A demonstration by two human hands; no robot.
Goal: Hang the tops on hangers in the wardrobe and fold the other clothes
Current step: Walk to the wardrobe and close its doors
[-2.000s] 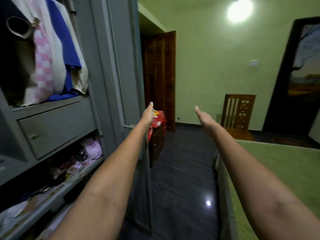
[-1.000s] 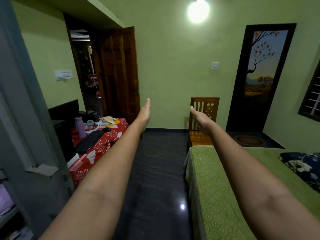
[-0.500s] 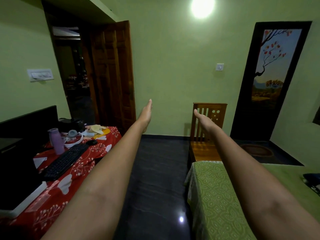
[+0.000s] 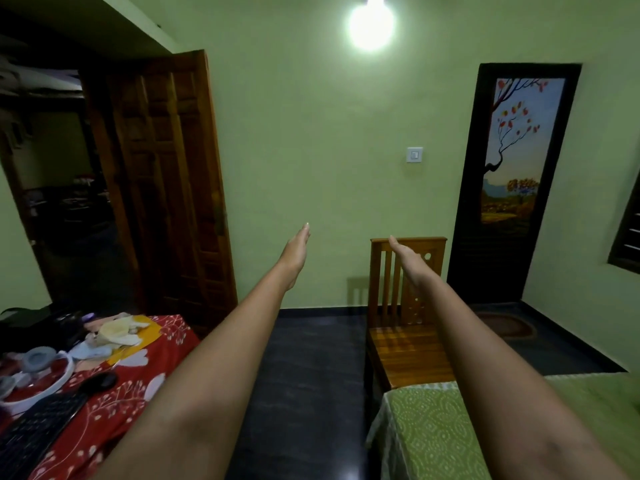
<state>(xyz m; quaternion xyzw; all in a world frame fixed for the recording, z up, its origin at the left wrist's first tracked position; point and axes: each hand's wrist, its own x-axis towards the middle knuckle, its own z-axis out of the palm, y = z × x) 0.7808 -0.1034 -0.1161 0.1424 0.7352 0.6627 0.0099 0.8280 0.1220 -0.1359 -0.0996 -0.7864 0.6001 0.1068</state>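
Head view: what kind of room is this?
Most likely a home bedroom: a bed with a green patterned cover at lower right, a wooden chair beside it, and a desk under a red floral cloth carrying a keyboard.

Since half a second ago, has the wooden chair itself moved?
No. The wooden chair stands as before against the green wall, under the wall switch and left of the painted door; only the camera shifted.
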